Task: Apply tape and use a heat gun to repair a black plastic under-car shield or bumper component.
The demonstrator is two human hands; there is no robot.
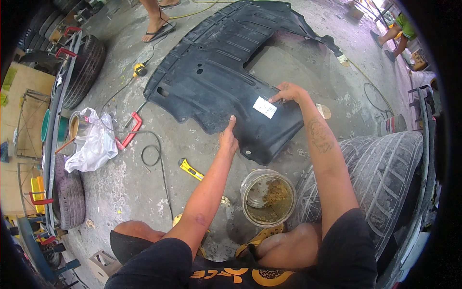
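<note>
A large black ribbed plastic car undertray (211,72), with a wide cut-out on its right side, spans the space ahead of me, its near end lifted toward me. My left hand (228,137) grips its near left edge, thumb on top and fingers hidden underneath. On the right, my right hand (290,92) pinches the edge beside the cut-out, thumb on the upper face. A white paper label (264,107) sticks to the panel next to my right thumb.
A clear bucket (268,197) with brown residue stands between my feet. Tyres (380,168) lie at right. A yellow utility knife (191,169), red clamp (131,131), white plastic bag (94,142) and dark cable (161,164) lie at left. Other people's feet (156,29) show beyond.
</note>
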